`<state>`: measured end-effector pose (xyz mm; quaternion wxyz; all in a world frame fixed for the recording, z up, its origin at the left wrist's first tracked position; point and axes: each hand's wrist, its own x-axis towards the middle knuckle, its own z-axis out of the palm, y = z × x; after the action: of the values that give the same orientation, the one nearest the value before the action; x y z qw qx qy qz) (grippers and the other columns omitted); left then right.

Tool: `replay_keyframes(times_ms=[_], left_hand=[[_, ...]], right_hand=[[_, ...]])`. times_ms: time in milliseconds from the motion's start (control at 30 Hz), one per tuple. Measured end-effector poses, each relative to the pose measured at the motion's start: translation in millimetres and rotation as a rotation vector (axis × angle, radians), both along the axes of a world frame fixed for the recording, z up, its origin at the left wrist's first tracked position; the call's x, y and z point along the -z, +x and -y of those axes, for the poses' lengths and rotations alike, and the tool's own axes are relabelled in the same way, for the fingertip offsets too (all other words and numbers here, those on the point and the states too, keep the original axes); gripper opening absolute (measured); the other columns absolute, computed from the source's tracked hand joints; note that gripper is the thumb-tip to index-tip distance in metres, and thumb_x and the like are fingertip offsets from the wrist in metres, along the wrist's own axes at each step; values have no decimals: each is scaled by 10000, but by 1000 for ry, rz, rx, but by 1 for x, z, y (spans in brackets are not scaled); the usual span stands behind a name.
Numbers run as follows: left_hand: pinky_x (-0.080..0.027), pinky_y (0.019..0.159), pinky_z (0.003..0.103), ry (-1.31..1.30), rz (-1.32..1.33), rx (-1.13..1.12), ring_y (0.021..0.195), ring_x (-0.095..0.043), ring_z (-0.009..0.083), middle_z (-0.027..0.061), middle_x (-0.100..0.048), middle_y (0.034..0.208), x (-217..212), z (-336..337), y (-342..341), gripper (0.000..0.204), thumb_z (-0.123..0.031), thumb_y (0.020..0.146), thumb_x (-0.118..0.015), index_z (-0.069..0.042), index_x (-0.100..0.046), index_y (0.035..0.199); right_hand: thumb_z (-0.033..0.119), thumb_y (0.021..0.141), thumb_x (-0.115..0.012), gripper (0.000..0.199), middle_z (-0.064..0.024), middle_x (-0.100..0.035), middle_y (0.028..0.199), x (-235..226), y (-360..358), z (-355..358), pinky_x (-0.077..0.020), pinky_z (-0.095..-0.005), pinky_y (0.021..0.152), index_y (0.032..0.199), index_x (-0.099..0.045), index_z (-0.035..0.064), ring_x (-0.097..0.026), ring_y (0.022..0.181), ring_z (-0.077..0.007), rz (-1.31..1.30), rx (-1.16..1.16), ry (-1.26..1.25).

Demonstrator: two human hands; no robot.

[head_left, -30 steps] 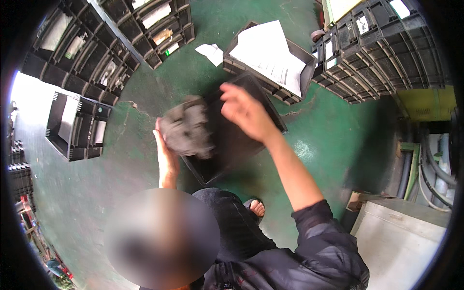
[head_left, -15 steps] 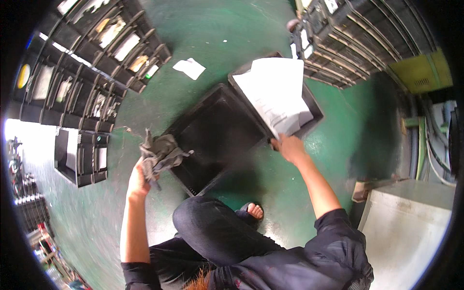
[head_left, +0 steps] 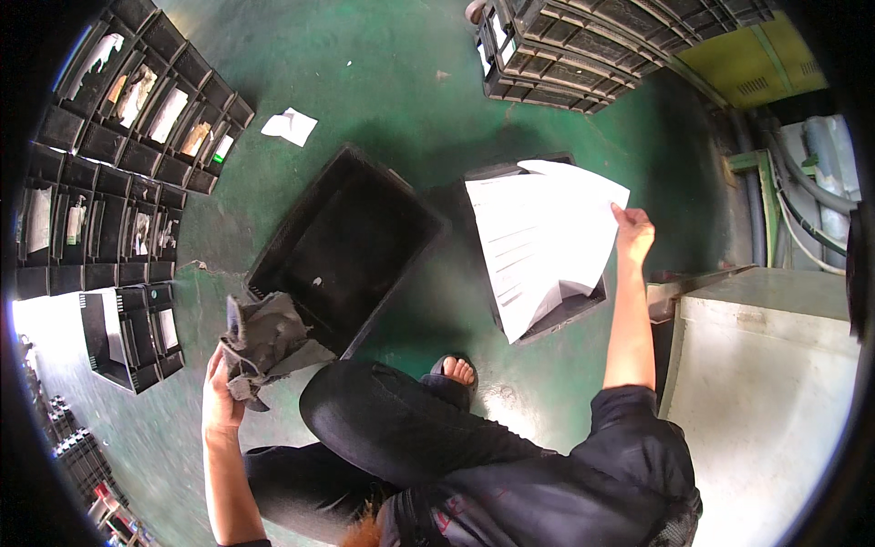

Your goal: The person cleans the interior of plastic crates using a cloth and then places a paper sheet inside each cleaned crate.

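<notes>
A crumpled grey cloth [head_left: 270, 335] is bunched in my left hand [head_left: 221, 397], whose fingers are closed around it. It hangs by the near left corner of an open black crate [head_left: 365, 214] on the floor. Inside that crate lies a small pale scrap [head_left: 317, 281]. To the right, my right hand [head_left: 635, 233] pinches the right edge of several white paper sheets [head_left: 545, 219]. The sheets are fanned over a second black crate [head_left: 574, 313] and cover most of it; only its rim and near corner show.
Stacked black crates with paper labels [head_left: 109, 137] stand at the left, and another crate stack [head_left: 583, 55] at the far right. A loose white paper [head_left: 290, 127] lies on the green floor. A pale metal box [head_left: 756, 365] sits near my right arm.
My right hand has moved from the second crate's near edge to the papers' right edge and grips them. That crate now stands apart from the first. My left hand still holds the cloth.
</notes>
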<state>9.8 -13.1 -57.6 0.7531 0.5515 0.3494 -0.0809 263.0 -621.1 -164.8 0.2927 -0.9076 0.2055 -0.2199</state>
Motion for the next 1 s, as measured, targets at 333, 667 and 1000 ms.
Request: replay_keyframes(times_ms=[333, 667, 1000], left_hand=[[-412, 828, 299, -16, 190, -119, 998, -527, 160, 35, -555, 1123, 6, -39, -19, 473, -369, 850, -518, -60, -485, 1207], [-391, 910, 346, 55, 283, -175, 1078, -504, 191, 51, -529, 1198, -9, -54, -39, 469, -365, 866, -512, -75, -474, 1232], [-414, 778, 285, 113, 358, -348, 999, -513, 146, 14, -541, 1136, -35, -56, -42, 404, -295, 875, -463, -112, -476, 1235]], right_hand=[[330, 766, -709, 261, 63, -497, 724, -119, -17, -22, -422, -250, 697, 719, -544, 133, -487, 697, -61, -533, -254, 692], [259, 816, -671, 275, 79, -467, 660, -171, 9, -84, -399, -240, 645, 655, -475, 151, -445, 637, -51, 14, -335, 660], [170, 695, -745, 233, -92, -617, 1030, -59, -49, -349, -419, -325, 832, 748, -555, 45, -561, 975, -223, 108, -1409, 448]])
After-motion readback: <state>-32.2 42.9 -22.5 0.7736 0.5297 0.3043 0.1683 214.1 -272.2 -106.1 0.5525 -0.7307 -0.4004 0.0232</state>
